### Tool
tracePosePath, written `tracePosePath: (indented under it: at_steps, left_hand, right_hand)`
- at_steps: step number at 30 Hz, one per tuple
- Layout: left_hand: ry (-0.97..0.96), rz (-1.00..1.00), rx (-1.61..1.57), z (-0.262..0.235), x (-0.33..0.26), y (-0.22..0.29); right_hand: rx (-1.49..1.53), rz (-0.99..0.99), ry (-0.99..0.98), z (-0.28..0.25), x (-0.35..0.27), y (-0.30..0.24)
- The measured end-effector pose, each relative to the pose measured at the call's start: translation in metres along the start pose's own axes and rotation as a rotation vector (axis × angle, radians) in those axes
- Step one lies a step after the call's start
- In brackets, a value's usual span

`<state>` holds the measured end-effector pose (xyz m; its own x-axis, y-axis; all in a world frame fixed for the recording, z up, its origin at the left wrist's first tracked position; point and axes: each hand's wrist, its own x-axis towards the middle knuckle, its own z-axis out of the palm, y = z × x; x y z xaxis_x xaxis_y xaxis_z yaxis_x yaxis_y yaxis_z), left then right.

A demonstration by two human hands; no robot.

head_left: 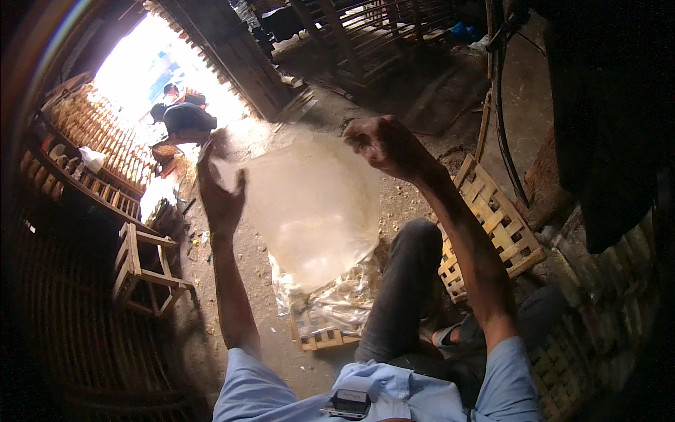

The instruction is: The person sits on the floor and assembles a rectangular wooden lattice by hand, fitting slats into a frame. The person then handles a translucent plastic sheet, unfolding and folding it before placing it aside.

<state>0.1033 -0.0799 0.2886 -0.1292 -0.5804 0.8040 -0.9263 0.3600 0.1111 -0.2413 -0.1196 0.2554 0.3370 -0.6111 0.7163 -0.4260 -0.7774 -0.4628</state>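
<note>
I hold a large clear plastic bag (309, 204) spread open in front of me, puffed with air. My left hand (219, 193) grips its left upper edge. My right hand (383, 144) is clenched on the right upper edge. The bag hangs down toward a crumpled heap of clear plastic (330, 299) lying on a small bamboo crate (320, 339) on the dirt floor. My knee in grey trousers (408, 281) sits just right of the bag.
A woven bamboo crate (492, 225) lies to my right. A small wooden stool (144, 271) stands at the left, beside a long bamboo rack (98, 151). A person (179, 119) crouches in the bright doorway at the back. More bamboo frames (380, 32) stand at the top.
</note>
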Motion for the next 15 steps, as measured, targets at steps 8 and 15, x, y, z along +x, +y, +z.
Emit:
tracePosePath:
  at_steps: [8, 15]
  left_hand:
    - [-0.634, -0.128, -0.707, 0.059, 0.053, 0.131]
    - [-0.330, 0.238, -0.402, 0.082, 0.070, 0.125]
  right_hand:
    - [0.136, 0.158, 0.102, -0.041, 0.008, -0.034]
    - [-0.049, 0.149, 0.206, 0.004, -0.010, 0.000]
